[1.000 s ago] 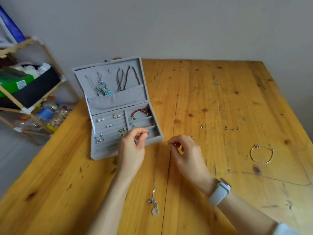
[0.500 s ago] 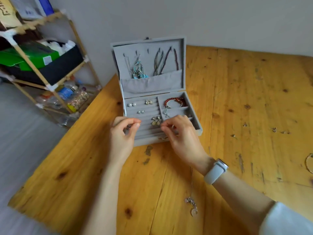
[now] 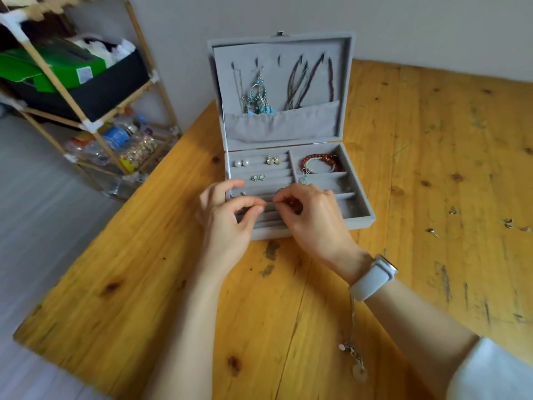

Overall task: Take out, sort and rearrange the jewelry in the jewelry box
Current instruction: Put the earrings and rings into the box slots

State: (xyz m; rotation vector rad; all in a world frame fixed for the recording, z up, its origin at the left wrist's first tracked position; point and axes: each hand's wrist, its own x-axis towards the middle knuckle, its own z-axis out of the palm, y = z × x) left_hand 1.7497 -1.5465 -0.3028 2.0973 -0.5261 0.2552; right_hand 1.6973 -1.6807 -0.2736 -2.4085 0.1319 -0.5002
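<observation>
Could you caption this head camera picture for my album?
Both hands pinch small pieces over the open grey jewelry box.

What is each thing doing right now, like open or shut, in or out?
Jewelry box: open, lid upright.
Red bracelet: lying in the back right compartment.
Pearl earrings: tucked in the back ring row.
Blue dangly earrings: hanging in the lid.
Necklace: out on the table.
Left hand: fingers pinched over the ring rows.
Right hand: fingers pinching something tiny.
</observation>
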